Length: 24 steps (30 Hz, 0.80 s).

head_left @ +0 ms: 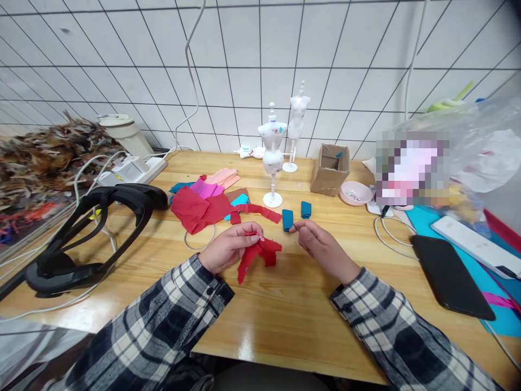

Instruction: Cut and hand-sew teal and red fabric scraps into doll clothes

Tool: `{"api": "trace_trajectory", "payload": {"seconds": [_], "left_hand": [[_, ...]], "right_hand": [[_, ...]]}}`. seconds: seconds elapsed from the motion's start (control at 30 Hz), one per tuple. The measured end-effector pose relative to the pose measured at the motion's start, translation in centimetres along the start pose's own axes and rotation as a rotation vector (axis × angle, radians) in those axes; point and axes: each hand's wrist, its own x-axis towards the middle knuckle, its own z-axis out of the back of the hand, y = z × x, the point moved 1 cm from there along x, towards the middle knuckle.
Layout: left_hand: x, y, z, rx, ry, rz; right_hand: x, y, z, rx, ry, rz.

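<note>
My left hand (232, 247) pinches a small red cloth piece (266, 252), whose strips hang down below the fingers. To its right, my right hand (319, 244) is closed in a pinch just in front of a folded teal cloth (287, 220); what its fingertips hold is too small to make out. A second teal cloth (306, 209) lies a little behind. Red fabric (195, 209) and a red strip (260, 210) rest on the wooden table (260, 309) beyond my left hand, among pink, purple and light blue scraps.
Two white mannequin stands (272, 157) rise at the back, beside a cardboard box (330, 169) and a pink bowl (356, 193). A black headset frame (138, 217) is at left; a black phone (451, 277) and cables lie at right. A metal ring (187, 243) is near my left hand.
</note>
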Motion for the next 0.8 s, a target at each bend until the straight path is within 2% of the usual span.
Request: {"api": "trace_trajectory", "payload": {"seconds": [0.17, 0.33, 0.4, 0.53, 0.6, 0.7, 0.8], "left_hand": [[0.1, 0.4, -0.5, 0.163, 0.02, 0.074], [0.1, 0.8, -0.8, 0.205, 0.078, 0.083], [0.1, 0.8, -0.7, 0.178, 0.095, 0.076], [-0.1, 0.9, -0.4, 0.137, 0.216, 0.122], [-0.2, 0.8, -0.3, 0.142, 0.192, 0.167], [-0.2, 0.5, -0.2, 0.111, 0.109, 0.148], [-0.3, 0.3, -0.4, 0.068, 0.151, 0.094]], "right_hand": [[-0.7, 1.2, -1.4, -0.027, 0.134, 0.051], [-0.7, 0.9, -2.7, -0.167, 0.111, -0.019], [-0.6, 0.7, -3.0, -0.066, 0.134, -0.034], [-0.6, 0.6, -3.0, 0.189, 0.121, -0.072], [-0.6, 0.6, -2.9, 0.22, 0.119, -0.095], [-0.5, 0.3, -2.9, 0.212, 0.127, -0.105], [-0.6, 0.0, -3.1, 0.229, 0.109, -0.101]]}}
